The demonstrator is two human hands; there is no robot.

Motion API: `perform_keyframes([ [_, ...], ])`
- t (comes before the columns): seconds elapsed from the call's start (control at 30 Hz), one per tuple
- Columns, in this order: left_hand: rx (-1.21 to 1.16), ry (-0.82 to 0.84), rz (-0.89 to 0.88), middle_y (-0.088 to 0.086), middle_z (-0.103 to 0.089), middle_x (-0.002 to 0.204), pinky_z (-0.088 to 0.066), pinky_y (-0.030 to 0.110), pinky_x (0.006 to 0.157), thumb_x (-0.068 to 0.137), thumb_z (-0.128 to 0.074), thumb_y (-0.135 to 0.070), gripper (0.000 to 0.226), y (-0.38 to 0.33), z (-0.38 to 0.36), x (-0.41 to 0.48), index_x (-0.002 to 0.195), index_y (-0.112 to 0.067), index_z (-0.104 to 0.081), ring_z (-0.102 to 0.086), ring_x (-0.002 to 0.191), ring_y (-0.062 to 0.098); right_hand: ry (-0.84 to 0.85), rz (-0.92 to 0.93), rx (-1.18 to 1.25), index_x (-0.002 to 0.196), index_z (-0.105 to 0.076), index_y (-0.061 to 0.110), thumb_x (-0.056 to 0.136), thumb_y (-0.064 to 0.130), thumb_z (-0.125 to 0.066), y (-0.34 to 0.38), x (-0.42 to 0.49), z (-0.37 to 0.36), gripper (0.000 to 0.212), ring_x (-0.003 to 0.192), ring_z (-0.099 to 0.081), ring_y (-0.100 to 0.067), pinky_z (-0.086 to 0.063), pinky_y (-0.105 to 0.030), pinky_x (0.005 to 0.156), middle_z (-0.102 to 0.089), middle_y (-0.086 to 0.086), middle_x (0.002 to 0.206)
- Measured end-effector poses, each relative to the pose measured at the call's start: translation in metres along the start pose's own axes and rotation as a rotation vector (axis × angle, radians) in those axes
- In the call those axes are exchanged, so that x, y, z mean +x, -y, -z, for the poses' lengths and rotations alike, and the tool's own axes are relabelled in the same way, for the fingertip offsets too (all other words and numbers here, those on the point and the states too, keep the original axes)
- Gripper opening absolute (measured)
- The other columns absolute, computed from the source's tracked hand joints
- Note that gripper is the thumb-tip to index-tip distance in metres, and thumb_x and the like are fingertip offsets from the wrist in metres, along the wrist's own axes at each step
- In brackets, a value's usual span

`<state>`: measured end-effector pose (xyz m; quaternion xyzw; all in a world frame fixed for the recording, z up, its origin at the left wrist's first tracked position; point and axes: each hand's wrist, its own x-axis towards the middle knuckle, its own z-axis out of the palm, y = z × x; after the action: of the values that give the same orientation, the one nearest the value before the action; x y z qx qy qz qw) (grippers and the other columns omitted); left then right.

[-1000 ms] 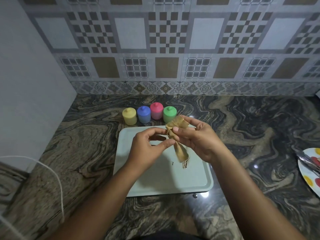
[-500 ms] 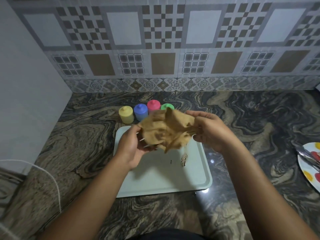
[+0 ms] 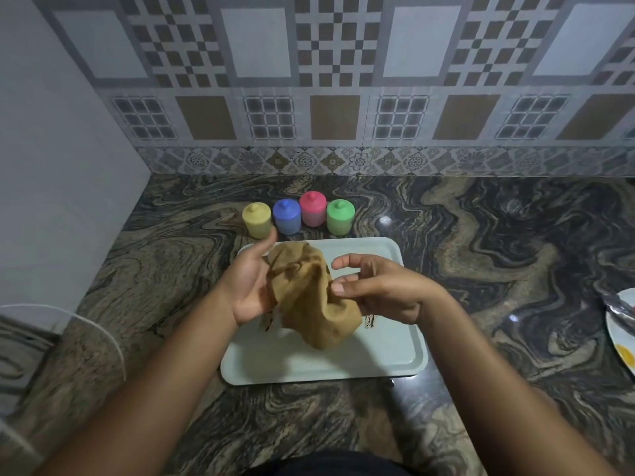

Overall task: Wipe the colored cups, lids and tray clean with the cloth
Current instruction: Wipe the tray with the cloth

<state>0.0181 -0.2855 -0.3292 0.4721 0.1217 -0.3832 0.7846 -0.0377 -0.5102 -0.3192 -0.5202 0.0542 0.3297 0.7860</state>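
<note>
Over the pale green tray (image 3: pixel 395 355) I hold a crumpled tan cloth (image 3: pixel 309 297) between both hands. My left hand (image 3: pixel 249 286) has its palm turned up and thumb straight; the cloth lies over its fingers, which are hidden. My right hand (image 3: pixel 378 290) pinches the cloth's right side with the thumb, index finger stretched out above. The cloth's lower end hangs just above the tray. Dark smudges (image 3: pixel 369 321) show on the tray beside the cloth. Behind the tray stand lidded cups in a row: yellow (image 3: pixel 257 219), blue (image 3: pixel 287 216), pink (image 3: pixel 312 208), green (image 3: pixel 340 216).
The counter is dark swirled stone (image 3: pixel 498 252) with a tiled wall behind and a plain white wall (image 3: pixel 51 166) at left. A white plate (image 3: pixel 622 341) with a metal utensil (image 3: pixel 618 309) sits at the right edge. A white cable (image 3: pixel 103 331) loops at left.
The cloth went from a tight twist between my fingertips to an opened bunch, and now drapes lower across my left palm. My left hand has opened flat; the camera has tilted.
</note>
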Motion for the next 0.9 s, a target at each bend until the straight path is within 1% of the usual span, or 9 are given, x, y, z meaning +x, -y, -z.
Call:
perform_keyframes([
  [0.1,-0.079,0.120,-0.035,0.021,-0.063,0.128,-0.049,0.043,0.101,0.067,-0.079,-0.061,0.085,0.018,0.011,-0.001,0.125,-0.001,-0.062,-0.066,0.112,0.029,-0.076,0.038,0.111,0.111,-0.060,0.016,0.090,-0.009,-0.063,-0.005,0.007,-0.003,0.033,0.069,-0.072,-0.015,-0.058,-0.027,0.061,-0.073,-0.005,0.081],
  [0.23,-0.016,0.200,0.040,0.010,-0.070,0.100,-0.050,0.046,0.088,0.067,-0.087,-0.041,0.041,0.041,0.010,-0.005,0.096,-0.015,-0.074,-0.068,0.092,0.024,-0.212,0.124,0.245,0.108,-0.060,0.017,0.096,-0.009,-0.048,-0.001,0.011,0.000,0.030,0.067,-0.061,-0.015,-0.051,-0.027,0.059,-0.065,0.000,0.074],
  [0.3,-0.017,0.198,0.044,0.007,-0.069,0.089,-0.053,0.043,0.081,0.063,-0.091,-0.032,0.043,0.048,0.008,-0.004,0.096,-0.014,-0.070,-0.067,0.083,0.020,-0.255,0.166,0.285,0.109,-0.059,0.015,0.097,-0.010,-0.048,0.001,0.011,0.003,0.030,0.068,-0.060,-0.017,-0.050,-0.028,0.062,-0.064,-0.001,0.074],
  [0.43,-0.214,0.010,-0.073,0.011,-0.074,0.091,-0.060,0.038,0.078,0.083,-0.066,-0.019,0.021,0.046,-0.002,0.001,0.097,-0.005,-0.070,-0.074,0.082,0.020,-0.425,0.150,0.275,0.118,-0.058,0.012,0.095,-0.015,-0.052,0.000,0.010,0.003,0.036,0.077,-0.068,-0.017,-0.055,-0.032,0.069,-0.066,-0.010,0.094],
  [0.53,-0.246,-0.018,-0.158,0.013,-0.071,0.105,-0.061,0.038,0.076,0.089,-0.052,-0.015,0.032,0.031,-0.002,0.003,0.116,0.000,-0.060,-0.072,0.092,0.023,-0.420,0.087,0.354,0.137,-0.048,0.007,0.093,-0.017,-0.050,-0.006,0.009,0.003,0.050,0.081,-0.071,-0.020,-0.060,-0.035,0.071,-0.066,-0.021,0.096],
  [0.6,-0.169,0.025,-0.158,0.010,-0.069,0.110,-0.060,0.037,0.076,0.088,-0.049,-0.012,0.042,0.020,-0.001,0.001,0.130,-0.010,-0.053,-0.070,0.093,0.021,-0.359,-0.007,0.407,0.134,-0.047,0.009,0.095,-0.010,-0.052,-0.009,0.008,0.002,0.043,0.072,-0.072,-0.023,-0.062,-0.035,0.061,-0.072,-0.019,0.087],
  [0.73,0.008,0.019,-0.175,0.005,-0.070,0.113,-0.060,0.036,0.065,0.098,-0.040,-0.004,0.046,0.001,-0.002,-0.002,0.139,-0.023,-0.046,-0.072,0.085,0.017,-0.194,-0.143,0.284,0.126,-0.058,0.009,0.091,0.017,-0.067,-0.013,0.008,-0.003,0.037,0.080,-0.072,-0.022,-0.063,-0.031,0.069,-0.074,-0.019,0.105],
  [0.83,0.182,0.057,-0.218,0.004,-0.073,0.106,-0.059,0.028,0.065,0.094,-0.048,-0.002,0.053,-0.011,0.003,-0.007,0.141,-0.026,-0.048,-0.071,0.084,0.015,-0.254,-0.038,0.240,0.131,-0.054,0.015,0.079,0.009,-0.071,-0.012,0.014,-0.002,0.055,0.075,-0.065,-0.012,-0.055,-0.028,0.070,-0.073,-0.001,0.091],
  [0.9,0.318,0.061,-0.219,0.004,-0.074,0.100,-0.058,0.025,0.067,0.092,-0.054,-0.005,0.048,-0.021,0.009,-0.010,0.136,-0.026,-0.055,-0.071,0.085,0.014,-0.344,0.068,0.238,0.122,-0.057,0.016,0.088,-0.003,-0.066,-0.008,0.014,0.000,0.040,0.074,-0.063,-0.016,-0.056,-0.033,0.074,-0.071,-0.003,0.087],
])
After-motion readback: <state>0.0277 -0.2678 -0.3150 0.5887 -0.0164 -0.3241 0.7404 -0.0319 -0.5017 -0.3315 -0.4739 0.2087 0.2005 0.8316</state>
